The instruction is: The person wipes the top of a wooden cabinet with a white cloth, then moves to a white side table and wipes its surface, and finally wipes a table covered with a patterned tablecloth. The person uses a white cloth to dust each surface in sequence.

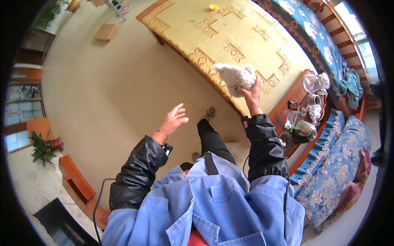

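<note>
My right hand (253, 93) grips a crumpled whitish-grey cloth (237, 77) over the front edge of a long table. A yellow patterned tablecloth (234, 33) covers that table. My left hand (174, 120) is held above the floor, left of the table, fingers apart and with nothing in it. A small yellow object (214, 7) lies at the table's far end.
Glass jars (313, 83) and other glassware stand on a wooden tray or small tabletop (280, 115) at the right. Beyond are a blue floral-covered seat (311, 27) and cushions (332, 172). A cardboard box (107, 32) lies on the floor.
</note>
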Demonstrator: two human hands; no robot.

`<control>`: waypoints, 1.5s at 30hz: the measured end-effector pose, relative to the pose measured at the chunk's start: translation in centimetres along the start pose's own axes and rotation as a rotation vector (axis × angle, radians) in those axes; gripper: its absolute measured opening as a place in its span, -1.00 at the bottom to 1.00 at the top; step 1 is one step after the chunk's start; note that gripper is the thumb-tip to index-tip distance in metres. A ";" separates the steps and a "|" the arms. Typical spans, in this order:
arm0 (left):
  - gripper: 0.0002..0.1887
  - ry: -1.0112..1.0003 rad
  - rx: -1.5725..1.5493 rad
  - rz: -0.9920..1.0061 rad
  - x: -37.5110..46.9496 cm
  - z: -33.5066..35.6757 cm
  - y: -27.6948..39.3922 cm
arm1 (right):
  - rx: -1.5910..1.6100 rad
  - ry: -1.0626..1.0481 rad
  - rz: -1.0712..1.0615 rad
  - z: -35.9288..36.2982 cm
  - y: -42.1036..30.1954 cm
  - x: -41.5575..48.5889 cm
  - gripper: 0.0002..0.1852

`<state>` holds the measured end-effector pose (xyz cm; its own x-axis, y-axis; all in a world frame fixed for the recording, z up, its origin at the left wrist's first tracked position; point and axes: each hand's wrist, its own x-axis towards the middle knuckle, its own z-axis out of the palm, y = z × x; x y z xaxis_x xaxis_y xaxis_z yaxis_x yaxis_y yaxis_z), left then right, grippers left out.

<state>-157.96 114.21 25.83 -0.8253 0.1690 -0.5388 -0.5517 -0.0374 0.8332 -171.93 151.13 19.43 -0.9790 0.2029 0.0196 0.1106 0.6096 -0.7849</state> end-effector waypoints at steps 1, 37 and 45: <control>-0.12 0.049 0.101 0.020 2.6 -0.8 0.9 | -0.121 0.030 0.142 0.9 1.9 2.1 0.26; 0.01 0.678 1.625 0.306 65.0 11.8 7.0 | -1.051 0.517 0.736 -8.5 33.1 29.1 -0.52; -0.02 0.642 1.633 0.221 64.1 12.7 7.7 | -0.827 0.534 0.613 6.2 19.0 18.9 -0.30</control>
<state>-213.55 137.28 -0.68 -0.9949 -0.0946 -0.0345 -0.0923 0.9937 -0.0631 -189.39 161.77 1.00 -0.5470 0.8153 0.1899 0.8128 0.5716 -0.1127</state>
